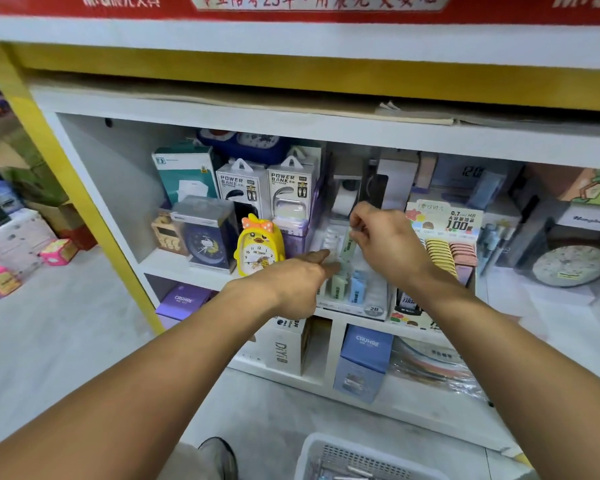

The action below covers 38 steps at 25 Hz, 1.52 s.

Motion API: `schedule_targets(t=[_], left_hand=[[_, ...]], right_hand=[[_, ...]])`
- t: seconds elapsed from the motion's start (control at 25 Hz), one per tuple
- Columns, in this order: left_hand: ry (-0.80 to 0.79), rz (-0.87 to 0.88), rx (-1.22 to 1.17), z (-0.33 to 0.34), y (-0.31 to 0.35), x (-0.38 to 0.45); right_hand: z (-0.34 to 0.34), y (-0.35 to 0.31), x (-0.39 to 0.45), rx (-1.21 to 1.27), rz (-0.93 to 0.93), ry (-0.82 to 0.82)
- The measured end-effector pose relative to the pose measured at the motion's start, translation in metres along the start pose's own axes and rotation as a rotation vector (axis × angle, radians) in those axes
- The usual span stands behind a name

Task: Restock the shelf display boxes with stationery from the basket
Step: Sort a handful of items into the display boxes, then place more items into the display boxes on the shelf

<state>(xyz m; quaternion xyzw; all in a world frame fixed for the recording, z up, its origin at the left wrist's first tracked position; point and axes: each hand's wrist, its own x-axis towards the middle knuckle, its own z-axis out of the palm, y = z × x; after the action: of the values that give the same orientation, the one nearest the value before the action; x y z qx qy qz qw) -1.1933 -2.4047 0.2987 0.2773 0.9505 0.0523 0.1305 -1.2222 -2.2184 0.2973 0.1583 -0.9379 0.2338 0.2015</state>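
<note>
Two hands over white display box (pixel 355 308), right hand (pixel 383 242) pinching slim green packet (pixel 347 244) (glossy), left hand (pixel 300 282) flat, fingers straight.

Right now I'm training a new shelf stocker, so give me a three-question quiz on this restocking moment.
1. True or false: the right hand pinches a green packet above the display box.
2. Multiple choice: what stands just left of the display box? A) a yellow duck clock B) a red stapler C) a globe
3. Fill in: the left hand reaches toward the box with fingers ____.

Key:
1. True.
2. A, the duck clock.
3. Straight, holding nothing visible.
</note>
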Motion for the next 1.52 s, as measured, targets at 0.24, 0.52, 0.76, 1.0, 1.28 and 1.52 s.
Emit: schedule_targets(t=[0.24,0.52,0.76,1.0,1.28,1.52], left_hand=[[-0.056,-0.011,-0.012,-0.003,0.005,-0.002],[-0.076,-0.03,0.0,-0.005,0.008,-0.003],[-0.083,-0.031,0.02,-0.006,0.01,-0.003],[-0.096,-0.021,0.04,-0.007,0.011,-0.001],[0.332,-0.03,0.027,0.002,0.03,-0.016],[-0.238,0.05,-0.021,0.087,0.071,-0.034]], right_hand=[[0.011,-0.003,0.0,-0.034,0.025,-0.126],[0.01,-0.01,-0.004,-0.09,0.019,-0.185],[0.01,-0.014,-0.004,-0.102,0.065,-0.2],[0.004,-0.016,-0.002,-0.215,0.154,-0.317],[-0.037,-0.031,-0.038,0.113,0.204,-0.095],[0.007,-0.017,-0.172,0.082,0.237,-0.567]])
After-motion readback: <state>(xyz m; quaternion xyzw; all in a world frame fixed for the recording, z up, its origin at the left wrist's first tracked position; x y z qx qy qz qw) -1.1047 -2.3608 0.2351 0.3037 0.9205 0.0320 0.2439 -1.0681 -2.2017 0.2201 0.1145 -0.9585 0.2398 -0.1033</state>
